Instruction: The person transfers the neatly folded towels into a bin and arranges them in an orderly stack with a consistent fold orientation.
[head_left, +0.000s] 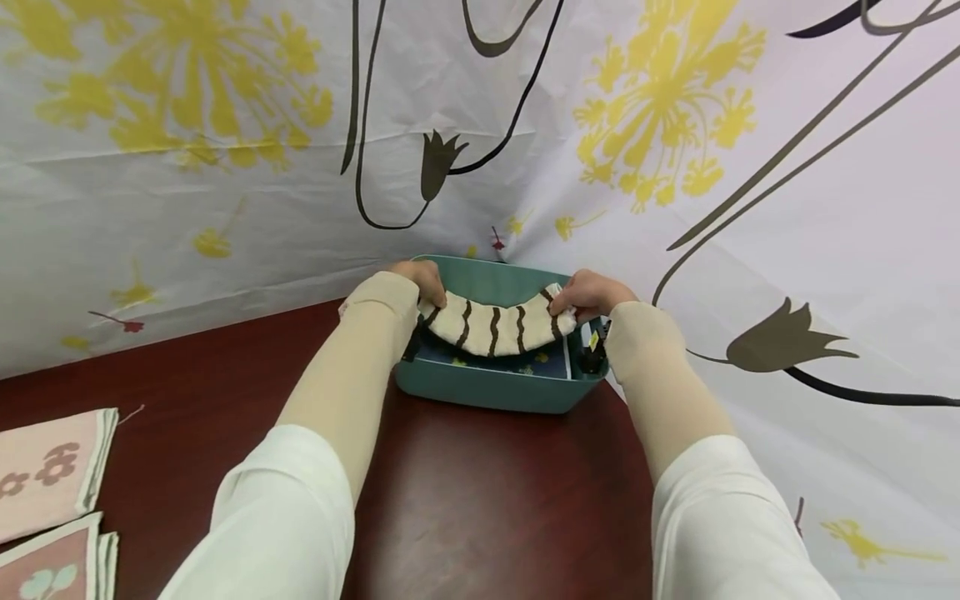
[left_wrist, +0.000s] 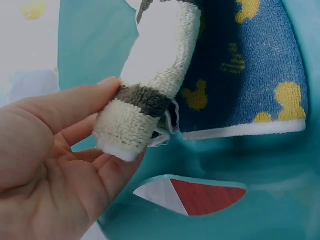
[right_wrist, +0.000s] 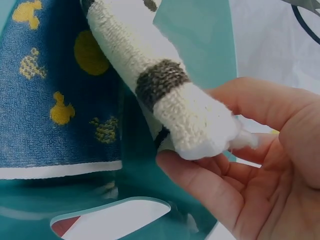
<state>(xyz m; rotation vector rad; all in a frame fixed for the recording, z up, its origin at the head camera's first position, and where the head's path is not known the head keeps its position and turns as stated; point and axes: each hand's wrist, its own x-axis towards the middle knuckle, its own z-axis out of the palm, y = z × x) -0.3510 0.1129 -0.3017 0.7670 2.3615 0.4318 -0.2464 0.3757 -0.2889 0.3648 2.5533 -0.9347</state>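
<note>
A cream towel with dark brown stripes, folded into a thick strip, sags over a teal plastic bin. My left hand pinches its left end between thumb and fingers. At the other end, my right hand pinches it the same way. Inside the bin lies a blue towel with yellow ducks, also seen under the striped towel in the right wrist view.
The bin stands at the back of a dark red table, against a flower-printed white curtain on two sides. Two folded pink towels lie at the table's left edge. The bin's wall has a handle cut-out.
</note>
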